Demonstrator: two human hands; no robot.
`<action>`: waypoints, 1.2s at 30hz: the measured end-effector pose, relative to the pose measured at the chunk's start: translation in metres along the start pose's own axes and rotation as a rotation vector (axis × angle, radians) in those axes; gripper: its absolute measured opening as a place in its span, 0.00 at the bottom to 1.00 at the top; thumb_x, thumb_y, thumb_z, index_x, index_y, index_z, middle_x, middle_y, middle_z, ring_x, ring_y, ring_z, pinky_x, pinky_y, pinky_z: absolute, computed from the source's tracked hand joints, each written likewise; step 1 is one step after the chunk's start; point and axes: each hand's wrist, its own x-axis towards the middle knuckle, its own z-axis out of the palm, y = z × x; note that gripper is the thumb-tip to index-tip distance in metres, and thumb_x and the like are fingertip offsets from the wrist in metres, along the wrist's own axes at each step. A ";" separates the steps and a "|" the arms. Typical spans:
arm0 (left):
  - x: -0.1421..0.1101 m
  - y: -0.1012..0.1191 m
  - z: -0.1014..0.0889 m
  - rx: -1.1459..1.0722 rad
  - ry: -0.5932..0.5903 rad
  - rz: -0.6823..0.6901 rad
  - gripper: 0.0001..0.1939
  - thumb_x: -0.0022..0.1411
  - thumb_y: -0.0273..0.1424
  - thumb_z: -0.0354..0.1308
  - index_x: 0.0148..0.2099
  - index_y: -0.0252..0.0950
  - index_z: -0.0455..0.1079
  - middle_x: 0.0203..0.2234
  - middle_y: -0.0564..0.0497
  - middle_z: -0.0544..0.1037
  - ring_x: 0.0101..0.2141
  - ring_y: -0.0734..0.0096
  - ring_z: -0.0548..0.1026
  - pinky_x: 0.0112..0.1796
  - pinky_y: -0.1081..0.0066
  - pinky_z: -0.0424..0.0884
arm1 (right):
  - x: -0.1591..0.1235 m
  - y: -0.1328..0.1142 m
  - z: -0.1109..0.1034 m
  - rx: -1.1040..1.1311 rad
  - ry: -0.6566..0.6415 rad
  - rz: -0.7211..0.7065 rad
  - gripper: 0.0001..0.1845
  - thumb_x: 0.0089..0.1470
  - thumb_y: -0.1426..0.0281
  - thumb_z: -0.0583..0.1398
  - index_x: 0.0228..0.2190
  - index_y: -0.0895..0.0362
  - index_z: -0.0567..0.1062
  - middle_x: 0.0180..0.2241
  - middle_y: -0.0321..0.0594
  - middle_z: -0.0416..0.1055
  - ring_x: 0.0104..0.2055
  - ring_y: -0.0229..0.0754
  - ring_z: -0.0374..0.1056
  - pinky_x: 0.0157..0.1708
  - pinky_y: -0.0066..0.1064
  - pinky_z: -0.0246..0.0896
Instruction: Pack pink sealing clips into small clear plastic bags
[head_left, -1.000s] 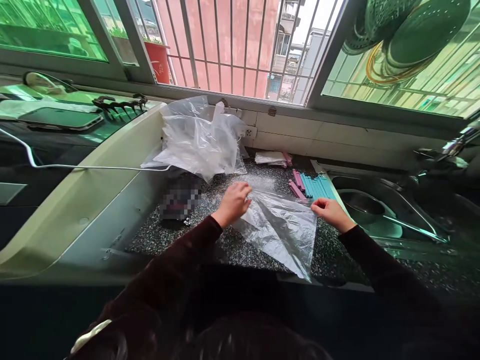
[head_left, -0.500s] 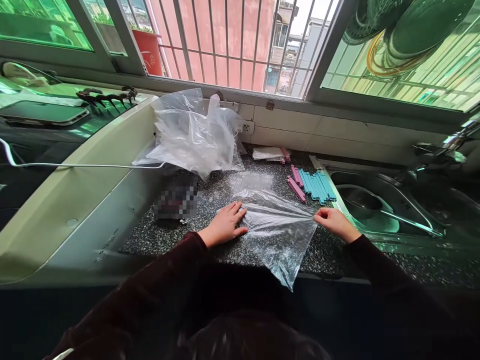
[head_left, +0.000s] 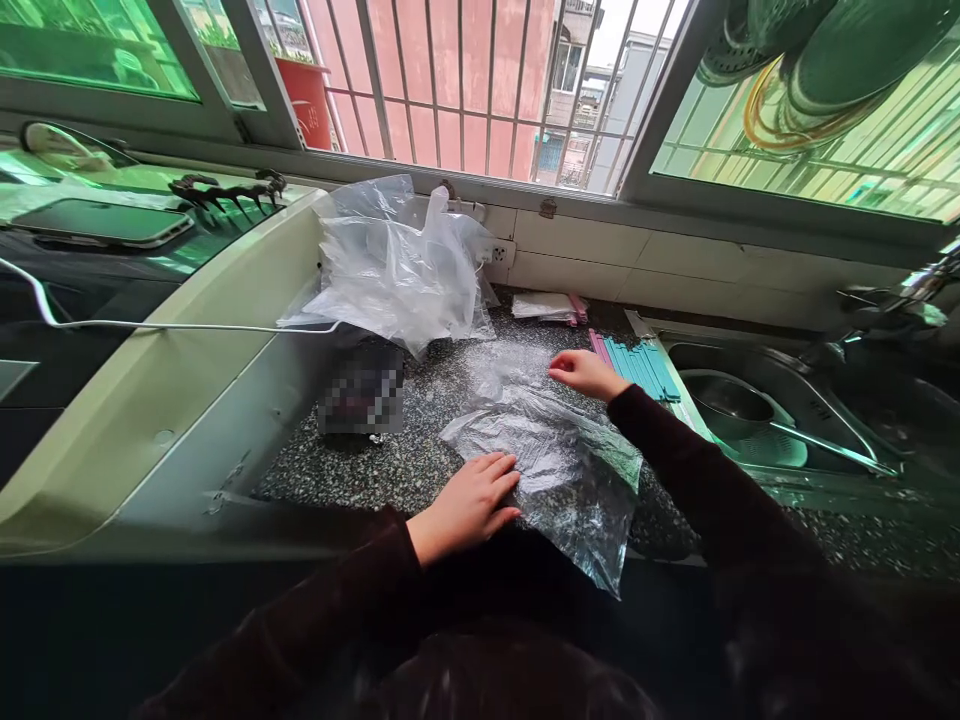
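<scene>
A clear plastic bag (head_left: 559,465) lies spread on the speckled granite counter (head_left: 420,460), its near corner hanging over the front edge. My left hand (head_left: 472,500) lies flat on the bag's near left edge, fingers stretched out. My right hand (head_left: 583,370) has reached to the bag's far edge, its fingers curled and pinching the plastic there. Both arms wear dark maroon sleeves.
A heap of crumpled clear bags (head_left: 401,265) sits at the back left of the counter. Teal and pink sealing sticks (head_left: 634,365) lie beside the sink (head_left: 757,415), which holds a metal bowl. A folded packet (head_left: 546,308) rests by the wall. A phone (head_left: 105,222) lies on the left appliance.
My right hand has moved from the bag's right corner up and left to its far edge. My left hand slid nearer to me along the bag. The bag lies more crumpled.
</scene>
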 end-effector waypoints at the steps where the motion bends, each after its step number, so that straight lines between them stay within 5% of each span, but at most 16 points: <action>1: -0.001 0.002 0.001 -0.003 -0.001 -0.014 0.21 0.60 0.38 0.53 0.52 0.32 0.65 0.54 0.39 0.67 0.53 0.56 0.65 0.52 0.58 0.63 | 0.019 -0.009 0.007 0.017 -0.028 0.028 0.11 0.47 0.69 0.59 0.33 0.60 0.76 0.33 0.43 0.74 0.33 0.38 0.67 0.34 0.27 0.58; 6: -0.006 0.004 0.006 -0.013 0.002 -0.049 0.22 0.59 0.38 0.54 0.53 0.33 0.63 0.55 0.40 0.66 0.54 0.56 0.64 0.52 0.57 0.63 | 0.082 -0.039 0.038 0.092 -0.173 -0.011 0.09 0.41 0.69 0.63 0.28 0.61 0.77 0.24 0.37 0.72 0.25 0.34 0.64 0.29 0.25 0.58; 13: -0.021 -0.003 0.005 -0.015 0.039 -0.017 0.23 0.58 0.40 0.54 0.52 0.32 0.65 0.54 0.39 0.67 0.53 0.54 0.65 0.51 0.55 0.63 | 0.095 -0.041 0.053 0.262 -0.211 -0.119 0.05 0.38 0.71 0.62 0.18 0.61 0.72 0.15 0.29 0.61 0.20 0.29 0.54 0.24 0.24 0.51; 17: -0.019 -0.025 -0.012 -0.096 0.168 -0.039 0.17 0.59 0.39 0.53 0.47 0.33 0.68 0.48 0.41 0.73 0.49 0.58 0.69 0.49 0.57 0.66 | 0.088 -0.034 0.044 0.359 -0.141 -0.166 0.08 0.39 0.68 0.60 0.21 0.61 0.71 0.17 0.29 0.60 0.21 0.30 0.52 0.24 0.25 0.50; 21: 0.012 -0.065 -0.041 -0.144 0.442 -0.314 0.17 0.58 0.33 0.53 0.48 0.32 0.67 0.48 0.39 0.72 0.50 0.59 0.68 0.52 0.58 0.63 | 0.079 -0.034 0.026 0.453 -0.095 -0.243 0.11 0.39 0.64 0.60 0.22 0.60 0.71 0.19 0.30 0.61 0.23 0.31 0.53 0.26 0.26 0.51; 23: 0.032 -0.086 -0.053 -0.189 0.431 -0.470 0.22 0.53 0.31 0.57 0.51 0.32 0.65 0.48 0.40 0.72 0.50 0.57 0.68 0.52 0.57 0.62 | 0.076 -0.035 0.017 0.522 -0.072 -0.314 0.12 0.37 0.63 0.61 0.22 0.60 0.71 0.19 0.31 0.62 0.24 0.31 0.54 0.27 0.26 0.51; 25: 0.049 -0.100 -0.062 -0.313 0.288 -0.593 0.25 0.49 0.34 0.59 0.50 0.31 0.66 0.42 0.42 0.75 0.44 0.58 0.72 0.46 0.60 0.66 | 0.074 -0.034 0.009 0.577 -0.047 -0.365 0.13 0.36 0.62 0.62 0.21 0.60 0.72 0.20 0.32 0.62 0.24 0.31 0.55 0.27 0.27 0.51; 28: 0.061 -0.109 -0.068 -0.460 0.067 -0.677 0.13 0.48 0.33 0.57 0.35 0.30 0.71 0.28 0.47 0.77 0.31 0.64 0.74 0.34 0.68 0.69 | 0.073 -0.030 0.001 0.607 -0.021 -0.364 0.14 0.36 0.61 0.63 0.21 0.60 0.72 0.19 0.32 0.63 0.24 0.31 0.55 0.26 0.27 0.51; 31: 0.064 -0.108 -0.074 -0.399 0.161 -0.711 0.05 0.48 0.28 0.53 0.25 0.32 0.69 0.21 0.50 0.74 0.26 0.69 0.72 0.29 0.71 0.65 | 0.072 -0.023 -0.004 0.630 0.000 -0.329 0.15 0.34 0.60 0.64 0.20 0.60 0.71 0.20 0.33 0.64 0.24 0.32 0.56 0.27 0.27 0.52; 36: 0.063 -0.099 -0.095 -0.199 0.409 -0.591 0.06 0.52 0.30 0.53 0.26 0.34 0.68 0.23 0.50 0.74 0.27 0.70 0.70 0.32 0.70 0.66 | 0.065 -0.017 -0.012 0.650 0.112 -0.314 0.14 0.34 0.61 0.63 0.21 0.60 0.72 0.21 0.34 0.65 0.25 0.32 0.56 0.28 0.27 0.54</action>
